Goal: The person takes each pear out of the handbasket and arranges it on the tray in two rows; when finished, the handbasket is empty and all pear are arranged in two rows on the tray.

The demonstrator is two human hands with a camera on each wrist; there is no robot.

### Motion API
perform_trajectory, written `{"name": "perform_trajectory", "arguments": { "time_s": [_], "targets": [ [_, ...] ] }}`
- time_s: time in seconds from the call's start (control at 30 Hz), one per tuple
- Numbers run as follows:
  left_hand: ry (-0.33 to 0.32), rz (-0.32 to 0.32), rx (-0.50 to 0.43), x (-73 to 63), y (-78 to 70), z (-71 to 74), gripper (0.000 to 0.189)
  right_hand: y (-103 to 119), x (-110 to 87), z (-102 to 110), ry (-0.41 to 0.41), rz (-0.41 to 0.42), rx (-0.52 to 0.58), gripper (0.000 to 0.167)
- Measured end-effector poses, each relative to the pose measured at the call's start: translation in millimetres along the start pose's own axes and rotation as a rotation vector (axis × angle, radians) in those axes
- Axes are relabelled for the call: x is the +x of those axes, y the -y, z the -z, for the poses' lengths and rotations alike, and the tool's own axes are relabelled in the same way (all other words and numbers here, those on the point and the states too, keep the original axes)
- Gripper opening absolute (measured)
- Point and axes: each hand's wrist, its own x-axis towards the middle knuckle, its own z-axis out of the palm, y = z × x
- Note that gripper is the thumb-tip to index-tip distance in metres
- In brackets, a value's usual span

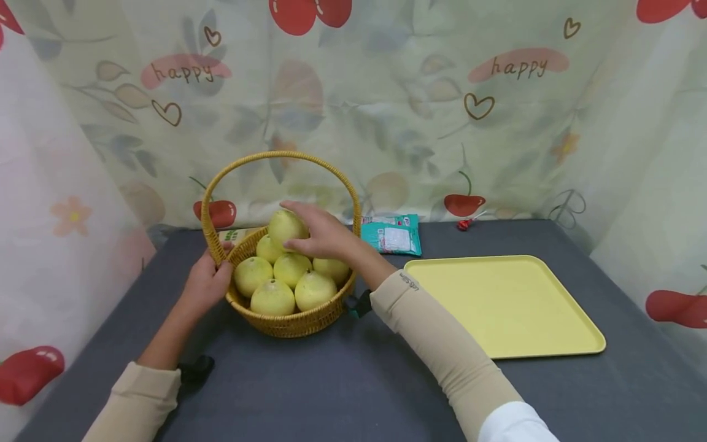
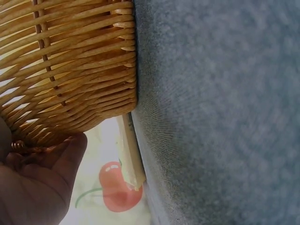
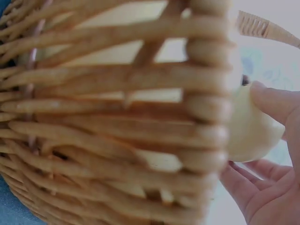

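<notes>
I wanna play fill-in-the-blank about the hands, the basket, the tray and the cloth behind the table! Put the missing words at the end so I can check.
1. The ____ hand grips the basket.
2. The ____ hand holds a fruit.
3. The color of the tray is ____.
4. The word written on the patterned cloth behind the table is ____.

Missing words: left, right, yellow, happy.
</notes>
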Motion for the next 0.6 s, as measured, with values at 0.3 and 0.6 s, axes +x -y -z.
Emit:
{"name": "perform_trajectory", "arguments": {
  "time_s": [0.3,0.6],
  "targets": [
    [0.007,-0.001,0.007,-0.5,0.0,0.9,0.050,9,-18.5,7,-0.043,0.055,0.029,0.070],
    [0.012,0.011,0.019,-0.4,-0.6,1.2,0.050,12,-37.8,11,-0.100,0.080,0.090,0.069]
  ]
}}
